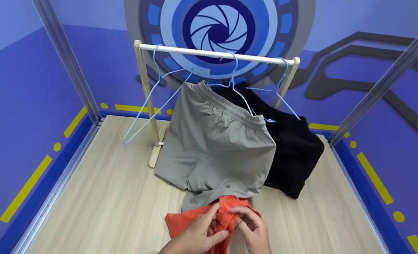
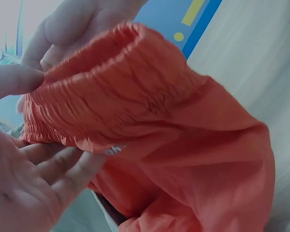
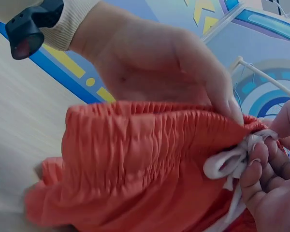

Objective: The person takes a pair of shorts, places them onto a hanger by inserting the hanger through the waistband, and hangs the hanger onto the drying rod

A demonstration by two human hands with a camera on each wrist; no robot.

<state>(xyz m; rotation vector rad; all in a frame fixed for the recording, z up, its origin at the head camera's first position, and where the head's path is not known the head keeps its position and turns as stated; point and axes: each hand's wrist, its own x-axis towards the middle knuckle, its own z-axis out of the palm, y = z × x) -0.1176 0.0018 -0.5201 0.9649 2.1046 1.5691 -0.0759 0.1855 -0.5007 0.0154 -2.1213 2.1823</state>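
Observation:
Low in the head view both hands hold a pair of orange shorts (image 1: 226,211) by its elastic waistband, just above the wooden floor. My left hand (image 1: 212,222) pinches the gathered waistband (image 2: 111,96) between thumb and fingers. My right hand (image 1: 243,219) grips the other side of the band, its fingers (image 3: 261,174) at the white drawstring (image 3: 229,164). The rest of the shorts hangs down in folds (image 2: 198,159). Their lower part is out of sight.
A small rack with a white rod (image 1: 216,53) stands behind. Grey shorts (image 1: 212,141) and black shorts (image 1: 293,151) hang on blue hangers; a third blue hanger (image 1: 149,98) at the left is empty. Blue walls and metal posts (image 1: 66,60) border the wooden floor (image 1: 99,204).

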